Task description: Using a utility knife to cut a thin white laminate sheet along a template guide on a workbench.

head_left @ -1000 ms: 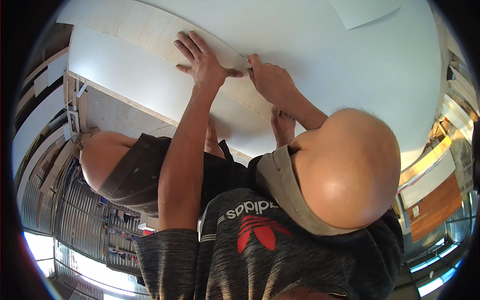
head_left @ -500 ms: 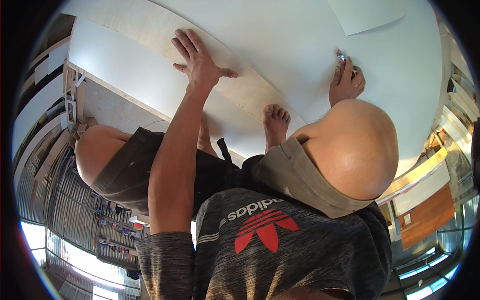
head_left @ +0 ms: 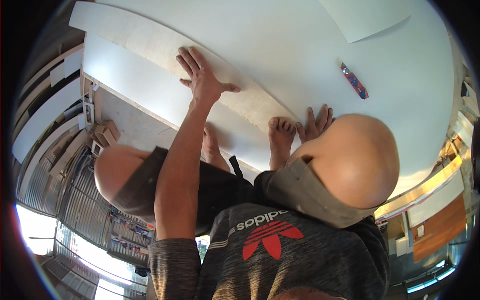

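Left hand (head_left: 204, 82) spread wide, flat on the pale strip (head_left: 252, 100). Right hand (head_left: 315, 125) beside the strip's near end, partly hidden; grip cannot be told. Right of the strip's edge, across bare white panel (head_left: 290, 55), lies the utility knife (head_left: 355, 82).

Workshop, boards (head_left: 47, 119) at left, utility knife (head_left: 355, 81) on white panel (head_left: 410, 105), shelves (head_left: 131, 235) of what may be tools
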Available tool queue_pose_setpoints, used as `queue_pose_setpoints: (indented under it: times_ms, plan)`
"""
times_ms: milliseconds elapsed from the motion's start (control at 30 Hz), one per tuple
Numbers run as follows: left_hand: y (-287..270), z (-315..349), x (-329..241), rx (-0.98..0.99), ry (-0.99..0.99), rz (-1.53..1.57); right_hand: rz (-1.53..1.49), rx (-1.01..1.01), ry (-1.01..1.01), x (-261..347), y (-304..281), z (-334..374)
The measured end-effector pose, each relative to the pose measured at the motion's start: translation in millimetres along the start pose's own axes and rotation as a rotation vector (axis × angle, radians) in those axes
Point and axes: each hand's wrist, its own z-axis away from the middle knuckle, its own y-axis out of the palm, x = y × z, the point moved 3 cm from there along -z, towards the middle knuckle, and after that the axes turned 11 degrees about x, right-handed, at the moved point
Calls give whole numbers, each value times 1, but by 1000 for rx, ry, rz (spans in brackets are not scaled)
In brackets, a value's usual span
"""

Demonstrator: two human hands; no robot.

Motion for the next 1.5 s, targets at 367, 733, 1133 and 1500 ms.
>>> queue_pose_setpoints:
  times_ms: [367, 733, 1133, 1500]
  plan:
    - [-1, -3, -11, 69, -57, 0, -262, -235, -11, -13, 35, -1]
    - [-8, -1, -6, 89, -102, -20, -64, -152, -114, -5, 2, 2]
    - [-8, -3, -8, 125, -150, -74, -267, -289, -43, -11, 24, -13]
    - [-14, -1, -12, 129, -179, -46, -334, -240, -31, 1, 11, -4]
